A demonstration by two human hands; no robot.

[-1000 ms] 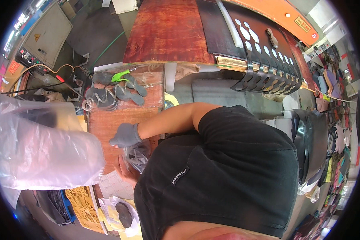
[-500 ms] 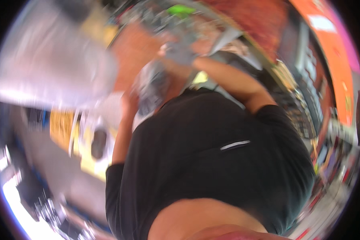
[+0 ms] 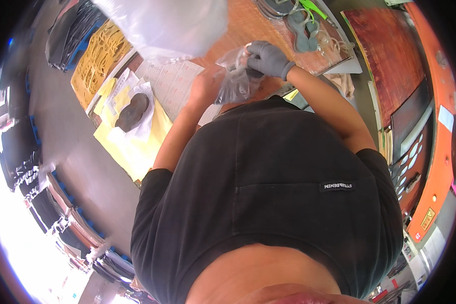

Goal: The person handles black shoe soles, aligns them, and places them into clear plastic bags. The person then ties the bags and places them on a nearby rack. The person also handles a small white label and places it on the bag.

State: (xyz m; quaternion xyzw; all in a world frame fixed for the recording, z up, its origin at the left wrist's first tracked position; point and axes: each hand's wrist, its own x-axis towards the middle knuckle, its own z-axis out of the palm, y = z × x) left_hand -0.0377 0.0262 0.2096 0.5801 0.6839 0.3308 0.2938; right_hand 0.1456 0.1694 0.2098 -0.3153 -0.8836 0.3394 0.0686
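Observation:
A clear plastic bag (image 3: 233, 87) hangs between my two hands in front of my chest, over the front of a brown wooden table (image 3: 240, 25). My bare left hand (image 3: 206, 83) is closed on its left side, the fingertips partly hidden by the film. On the other side my right hand (image 3: 268, 58), in a grey glove, has its fingers curled at the upper edge of the bag. Below those gloved fingers shows a dark piece (image 3: 254, 73), which may be inside the bag; its kind is hard to make out.
A large, cloudy plastic bag (image 3: 172, 25) stands at the far left of the table. Printed sheets (image 3: 169, 83) and yellow paper (image 3: 152, 139) with a dark oval piece (image 3: 133, 112) lie at left. Grey cutouts and a green-handled tool (image 3: 314, 9) are at far right; an orange machine (image 3: 437, 167) stands beyond.
The view has swung and sharpened, so the table and large bag appear farther right. My hands stay on the small bag, with my right hand now closer to its upper edge.

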